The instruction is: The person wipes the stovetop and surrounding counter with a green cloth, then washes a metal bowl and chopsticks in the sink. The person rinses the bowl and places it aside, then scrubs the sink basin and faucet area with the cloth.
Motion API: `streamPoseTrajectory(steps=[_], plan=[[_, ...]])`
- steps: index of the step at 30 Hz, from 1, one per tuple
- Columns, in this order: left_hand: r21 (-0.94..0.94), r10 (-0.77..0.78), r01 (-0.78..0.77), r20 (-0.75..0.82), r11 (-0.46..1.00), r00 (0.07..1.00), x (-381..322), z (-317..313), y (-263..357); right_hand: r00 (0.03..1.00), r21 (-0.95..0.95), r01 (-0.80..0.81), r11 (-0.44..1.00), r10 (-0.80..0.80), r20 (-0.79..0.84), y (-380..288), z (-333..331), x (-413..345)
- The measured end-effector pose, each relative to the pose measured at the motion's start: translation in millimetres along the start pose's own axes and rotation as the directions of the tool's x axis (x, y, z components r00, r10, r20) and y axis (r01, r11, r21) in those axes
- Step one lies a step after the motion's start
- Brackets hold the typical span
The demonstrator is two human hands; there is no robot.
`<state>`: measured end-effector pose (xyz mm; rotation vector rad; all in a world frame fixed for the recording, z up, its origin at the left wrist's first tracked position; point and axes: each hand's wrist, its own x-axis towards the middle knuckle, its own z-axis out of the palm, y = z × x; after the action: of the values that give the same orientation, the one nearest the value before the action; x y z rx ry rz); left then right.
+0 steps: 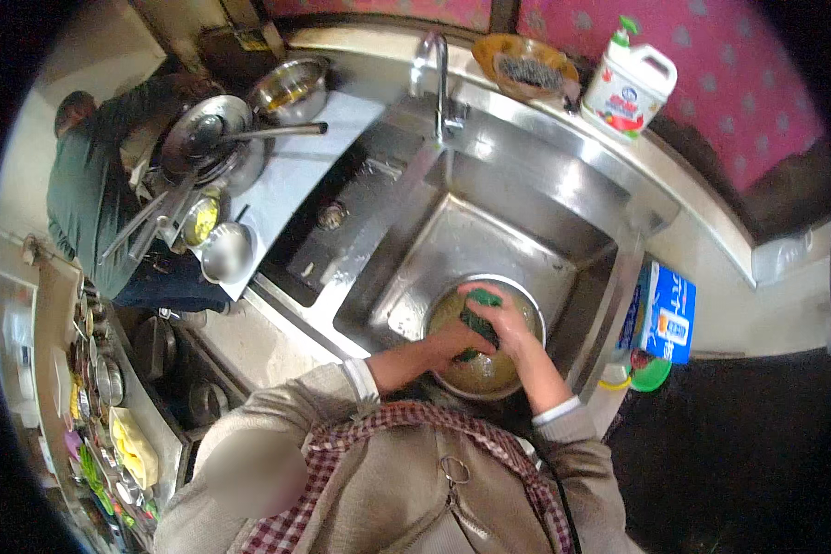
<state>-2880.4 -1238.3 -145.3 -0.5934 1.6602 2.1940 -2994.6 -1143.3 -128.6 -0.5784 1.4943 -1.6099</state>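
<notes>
Both my hands press around a dark green thing (483, 298) over a round metal basin (541, 325). Whether the green thing is a scouring pad, a cloth or leafy greens, I cannot tell. My right hand (507, 320) wraps it from the right and far side, while my left hand (457, 344) grips it from the left and near side. Cloudy yellowish water (485, 377) fills part of the basin. The basin stands at the near end of the right bowl of a stainless steel sink (485, 235).
A chrome faucet (442, 90) rises behind the sink. On the ledge stand a brown bowl (488, 52) and a white pump jug (627, 90). A blue box (672, 311) sits at right. Left, a wok (208, 131) and bowls crowd the counter (298, 166) beside another person (93, 194).
</notes>
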Motion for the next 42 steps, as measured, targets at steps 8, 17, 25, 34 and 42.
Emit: streamPoseTrajectory(steps=[8, 17, 25, 34, 42], plan=[[0.753, 0.366, -0.117, -0.174, 0.648, 0.914, 31, 4, -29, 0.947, 0.278, -0.245, 0.929, 0.291, -0.139, 43, 8, 19], [0.867, 0.059, 0.239, -0.293, 0.437, 0.954, 23, 2, -30, 0.71, 0.475, -0.35, 0.807, 0.56, -0.427, 101, 12, 30], [0.906, -0.103, 0.208, -0.182, 0.37, 0.978, 20, -10, -42, 0.554, 0.3, -0.519, 0.8, 0.583, -0.595, 141, 21, 19], [-0.049, -0.084, 0.086, 0.025, 0.995, 0.996, 9, -59, 0, 0.796, -0.229, -0.557, 0.799, 0.434, -0.421, 56, -44, -23], [0.863, 0.745, 0.34, -0.498, 0.374, 0.444, 22, -182, 6, 0.691, 0.437, 0.382, 0.815, 0.062, -0.72, -63, -142, -47]])
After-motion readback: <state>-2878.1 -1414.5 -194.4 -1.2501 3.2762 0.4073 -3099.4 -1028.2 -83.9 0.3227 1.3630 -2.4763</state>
